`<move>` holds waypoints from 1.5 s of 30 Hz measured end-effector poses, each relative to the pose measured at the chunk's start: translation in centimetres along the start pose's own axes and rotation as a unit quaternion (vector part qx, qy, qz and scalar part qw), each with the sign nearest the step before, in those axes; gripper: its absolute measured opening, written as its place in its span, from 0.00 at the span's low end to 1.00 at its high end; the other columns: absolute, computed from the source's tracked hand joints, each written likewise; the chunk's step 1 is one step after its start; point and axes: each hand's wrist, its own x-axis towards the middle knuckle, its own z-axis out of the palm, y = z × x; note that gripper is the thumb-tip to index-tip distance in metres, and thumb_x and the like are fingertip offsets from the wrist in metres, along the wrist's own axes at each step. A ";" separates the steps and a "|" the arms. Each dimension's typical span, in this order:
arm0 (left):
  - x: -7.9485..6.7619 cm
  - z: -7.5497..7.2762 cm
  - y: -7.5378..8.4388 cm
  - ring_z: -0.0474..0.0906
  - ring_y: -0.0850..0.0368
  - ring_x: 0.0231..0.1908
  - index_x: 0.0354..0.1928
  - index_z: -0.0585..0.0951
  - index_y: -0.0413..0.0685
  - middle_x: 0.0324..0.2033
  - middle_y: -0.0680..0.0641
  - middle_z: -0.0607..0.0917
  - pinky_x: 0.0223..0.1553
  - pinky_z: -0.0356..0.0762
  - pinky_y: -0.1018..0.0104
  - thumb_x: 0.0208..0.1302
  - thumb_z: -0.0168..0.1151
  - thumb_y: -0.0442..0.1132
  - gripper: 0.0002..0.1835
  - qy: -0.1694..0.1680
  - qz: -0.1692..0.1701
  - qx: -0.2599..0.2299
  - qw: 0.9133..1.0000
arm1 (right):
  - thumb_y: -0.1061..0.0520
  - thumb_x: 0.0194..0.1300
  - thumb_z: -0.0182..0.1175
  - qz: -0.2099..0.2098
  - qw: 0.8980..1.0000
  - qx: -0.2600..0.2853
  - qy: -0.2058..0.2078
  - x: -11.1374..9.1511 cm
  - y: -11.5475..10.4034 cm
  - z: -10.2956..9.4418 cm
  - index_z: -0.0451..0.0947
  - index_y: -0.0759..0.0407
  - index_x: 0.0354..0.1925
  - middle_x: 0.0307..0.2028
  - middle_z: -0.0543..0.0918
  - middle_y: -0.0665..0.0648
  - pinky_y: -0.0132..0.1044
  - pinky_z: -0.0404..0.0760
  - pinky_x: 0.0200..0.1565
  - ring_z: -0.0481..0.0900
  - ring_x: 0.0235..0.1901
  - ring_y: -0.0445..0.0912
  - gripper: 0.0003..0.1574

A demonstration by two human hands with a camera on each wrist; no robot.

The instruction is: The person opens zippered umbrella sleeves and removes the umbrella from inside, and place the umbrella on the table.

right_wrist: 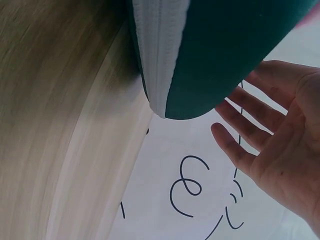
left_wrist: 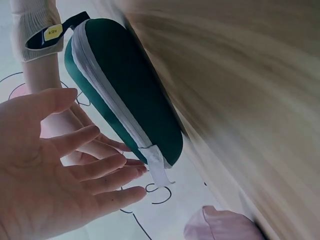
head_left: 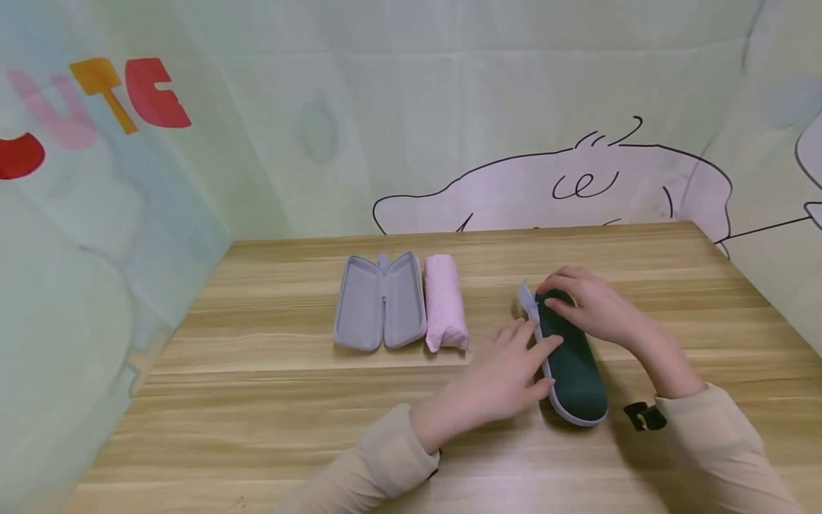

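While spread hands [head_left: 497, 375] [head_left: 597, 307] flank a closed green case [head_left: 574, 375], contents hidden, grey case [head_left: 359, 307] open

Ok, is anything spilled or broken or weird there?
No, nothing looks spilled or broken. The green case lies slanted, but the left hand and right hand are at it, so that's not strange. The grey case is open beside the pink bundle, and neither looks damaged.

L hand [head_left: 501, 376], R hand [head_left: 594, 305] at grn case [head_left: 578, 375]; pink pkg [head_left: 444, 303] by gray case [head_left: 361, 305].
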 end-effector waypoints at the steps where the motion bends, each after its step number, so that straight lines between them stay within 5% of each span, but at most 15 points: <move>1: 0.0 0.0 0.1 0.59 0.49 0.66 0.66 0.60 0.61 0.65 0.45 0.63 0.64 0.62 0.54 0.64 0.48 0.57 0.29 0.003 0.005 0.000 1.000 | 0.59 0.62 0.56 0.001 1.000 -0.001 -0.002 0.0 0.0 0.1 0.77 0.57 0.45 0.46 0.79 0.57 0.51 0.75 0.49 0.75 0.49 0.52 0.12; 22: 1.3 0.7 1.9 0.51 0.50 0.69 0.65 0.61 0.65 0.69 0.49 0.56 0.67 0.56 0.55 0.67 0.38 0.60 0.26 -0.026 0.068 -0.009 0.997 | 0.61 0.65 0.51 -0.002 0.999 -0.017 -0.036 1.1 0.2 0.7 0.77 0.60 0.47 0.48 0.78 0.60 0.51 0.72 0.52 0.75 0.51 0.55 0.14; 36: 2.1 1.3 2.1 0.47 0.46 0.70 0.66 0.58 0.65 0.69 0.45 0.53 0.65 0.61 0.62 0.58 0.43 0.70 0.36 -0.042 0.108 0.050 0.992 | 0.68 0.60 0.53 -0.074 0.995 -0.051 -0.044 2.3 0.1 0.2 0.80 0.62 0.40 0.37 0.80 0.57 0.40 0.77 0.39 0.78 0.38 0.49 0.12; 45: 2.0 1.1 2.3 0.50 0.47 0.68 0.66 0.59 0.66 0.68 0.45 0.56 0.66 0.59 0.64 0.57 0.44 0.70 0.36 -0.024 0.110 0.077 0.991 | 0.70 0.56 0.56 -0.098 0.982 -0.142 -0.074 3.0 -1.0 -0.2 0.82 0.59 0.32 0.31 0.80 0.54 0.37 0.75 0.33 0.75 0.30 0.45 0.11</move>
